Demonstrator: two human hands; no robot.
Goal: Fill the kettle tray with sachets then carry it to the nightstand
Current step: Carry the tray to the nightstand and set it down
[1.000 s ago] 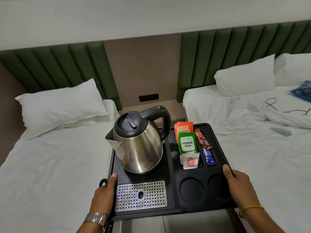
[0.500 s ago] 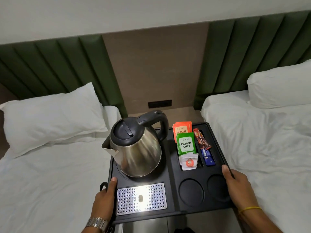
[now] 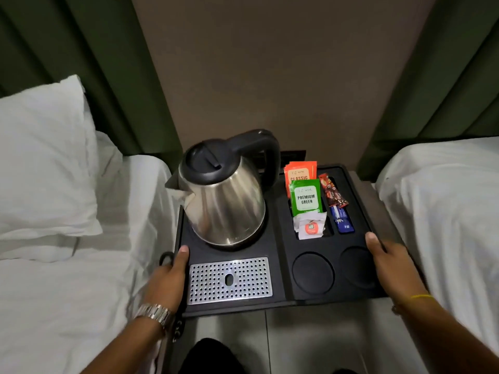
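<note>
Both hands, the left hand [image 3: 168,279] and right hand [image 3: 391,265], are gripping the tray [image 3: 280,306] edges over the nightstand [image 3: 378,201]; tilting it could be sliding the kettle [image 3: 224,206] or sachets [image 3: 306,198] off.

One head-worn view looks forward and steeply down from close above the tray [image 3: 283,265], which fills the middle. Forearms enter from the near edge. Beds flank left and right; the wall panel [image 3: 270,76] closes off the far side.
</note>
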